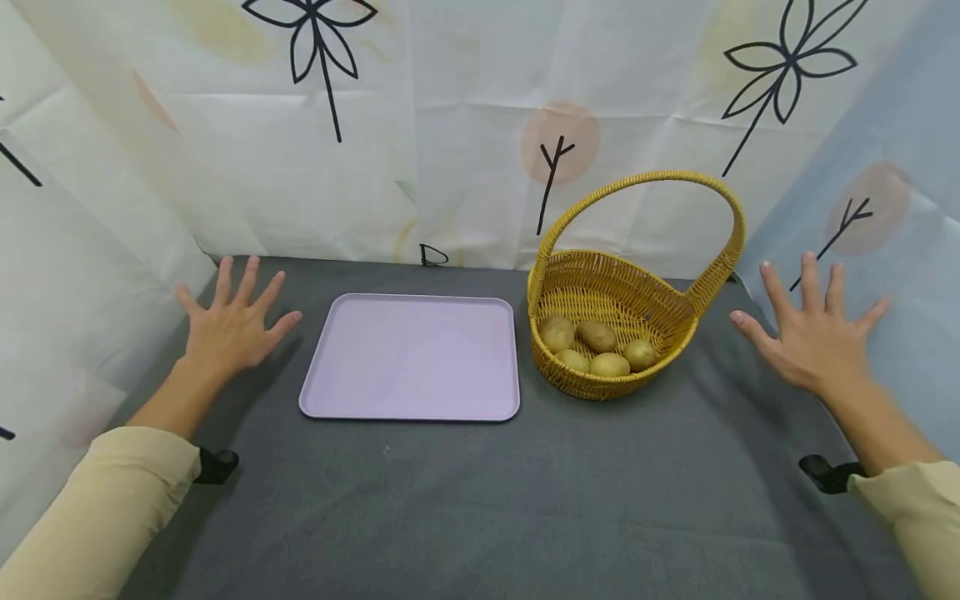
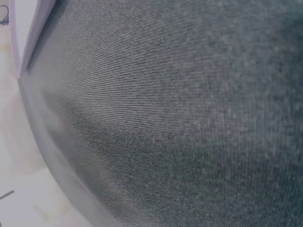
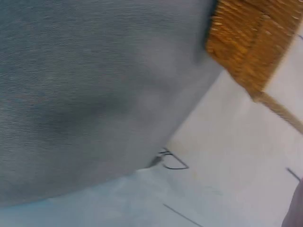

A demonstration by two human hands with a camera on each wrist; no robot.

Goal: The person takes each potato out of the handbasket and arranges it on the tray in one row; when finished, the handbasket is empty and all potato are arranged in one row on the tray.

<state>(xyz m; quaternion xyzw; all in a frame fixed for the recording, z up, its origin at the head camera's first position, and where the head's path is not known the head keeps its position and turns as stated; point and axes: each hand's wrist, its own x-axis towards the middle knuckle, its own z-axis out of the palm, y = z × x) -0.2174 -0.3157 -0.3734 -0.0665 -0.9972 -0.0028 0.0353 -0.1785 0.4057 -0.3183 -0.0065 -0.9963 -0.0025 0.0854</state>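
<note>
White cloth (image 1: 82, 275) with dark line drawings hangs at your far left and runs on across the back. Next comes your left arm in a beige sleeve (image 1: 112, 500), a black mount (image 1: 216, 467) showing at the cuff. Beyond it your left hand (image 1: 228, 325) is held palm down with its fingers spread wide, gripping nothing; whether it touches the grey-covered table (image 1: 420, 500) cannot be told. Your left thumb points towards the lilac tray (image 1: 409, 358), near its left side but apart from it. That tray lies flat on the table, its surface bare, and your left wrist view catches one of its corners. Just to the right of the tray, apart from it, stands the yellow woven basket (image 1: 600, 283), its tall handle (image 1: 645, 177) arching over the top. Five potatoes (image 1: 597, 336) lie inside, gathered towards the side nearest you. Your right hand (image 1: 817, 337) is further right, clear of the basket, its fingers also fanned out and holding nothing; contact with the table cannot be told here either. Pale blue cloth (image 1: 918, 333) closes off your right side.
</note>
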